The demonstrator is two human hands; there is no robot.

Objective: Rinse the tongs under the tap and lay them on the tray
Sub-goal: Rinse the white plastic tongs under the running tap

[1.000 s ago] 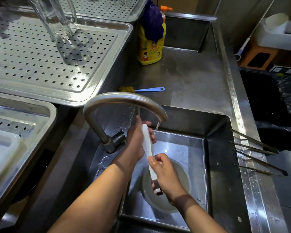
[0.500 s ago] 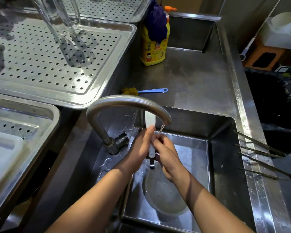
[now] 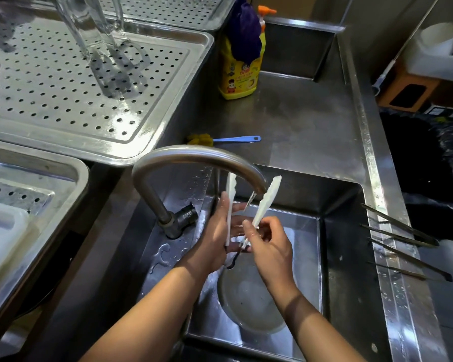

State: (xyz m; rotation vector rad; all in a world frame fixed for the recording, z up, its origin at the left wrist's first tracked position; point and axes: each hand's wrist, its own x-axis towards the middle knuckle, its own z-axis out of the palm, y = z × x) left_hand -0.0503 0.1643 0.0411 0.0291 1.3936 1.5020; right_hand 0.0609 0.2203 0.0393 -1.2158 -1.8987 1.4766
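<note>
White plastic tongs (image 3: pixel 266 202) stand spread open, tips up, under the spout of the curved steel tap (image 3: pixel 194 155). A thin stream of water falls between their two arms. My left hand (image 3: pixel 217 236) holds the left arm against its palm. My right hand (image 3: pixel 266 244) pinches the lower part of the right arm with thumb and fingers. Both hands are over the sink basin (image 3: pixel 335 257). The perforated steel tray (image 3: pixel 63 100) lies at the upper left, with a clear glass pitcher (image 3: pixel 94 24) standing on it.
A yellow soap bottle (image 3: pixel 239 74) with a dark cloth draped on it stands behind the sink, and a blue-handled brush (image 3: pixel 225 139) lies near it. Several metal tongs (image 3: pixel 403 239) rest across the sink's right rim. A round bowl (image 3: pixel 249 301) sits in the basin. A second tray (image 3: pixel 32 178) is at the left.
The tongs, held closed and upright before, have sprung open into a V. My right hand has shifted onto the right arm; my left keeps the left arm.
</note>
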